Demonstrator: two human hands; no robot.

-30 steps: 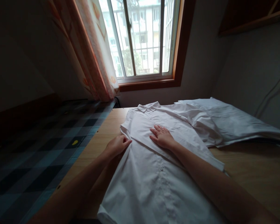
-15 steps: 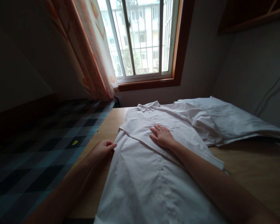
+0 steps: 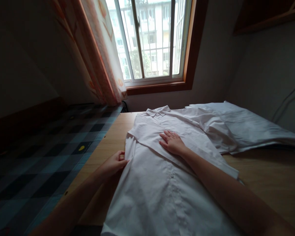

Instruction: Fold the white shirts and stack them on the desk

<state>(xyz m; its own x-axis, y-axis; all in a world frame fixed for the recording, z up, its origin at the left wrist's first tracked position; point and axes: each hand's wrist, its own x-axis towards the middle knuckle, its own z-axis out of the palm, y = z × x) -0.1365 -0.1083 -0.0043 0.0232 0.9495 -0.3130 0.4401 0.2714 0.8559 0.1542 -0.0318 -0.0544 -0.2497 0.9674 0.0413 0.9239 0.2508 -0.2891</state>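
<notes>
A white collared, button-front fabric shirt (image 3: 149, 183) lies spread on a pale wood-grain tabletop (image 3: 267, 177), its collar toward a brown-framed window (image 3: 152, 42). The person's left hand (image 3: 116, 162) pinches the shirt's left edge between thumb and curled fingers. The right hand (image 3: 172, 141) rests palm down on the shirt's chest, fingers extended, holding nothing.

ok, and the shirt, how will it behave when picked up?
Likely floppy: the shirt is creased, with loose folds beside the left hand. Probably light, since it looks thin. The collar may hold shape better; its corners look crisp.
</notes>
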